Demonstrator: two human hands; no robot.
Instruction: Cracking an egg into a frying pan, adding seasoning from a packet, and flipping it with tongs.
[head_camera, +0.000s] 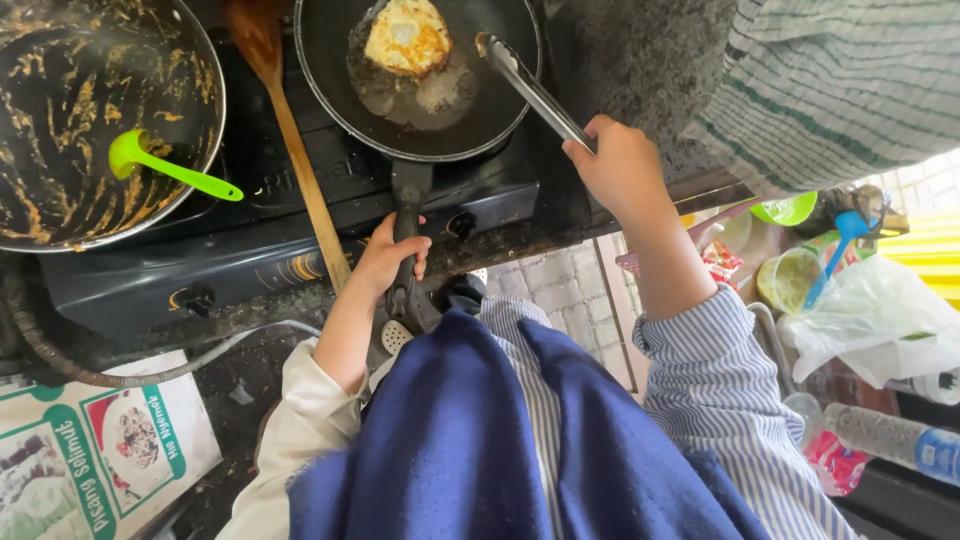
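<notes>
While one fried egg (407, 36) lies in the black frying pan (500, 100) on the right burner of the dark stove (230, 260), a second, larger pan (60, 120) smeared with orange-brown residue sits on the left burner, one green plastic ladle (165, 165) resting in it. One wooden spatula (290, 140) lies slanted between the two pans. At lower left on the tabletop (240, 385), a flat printed package (95, 455) shows green borders, a red patch and a round picture of food. At right, lower down, sit one clear plastic bottle (885, 435), a white plastic bag (880, 315) and green containers (790, 207). The left hand (392, 258) is closed around the frying pan's black handle (407, 235). The right hand (622, 165) is closed on metal tongs (530, 88), whose tip reaches into the pan just beside the egg.
</notes>
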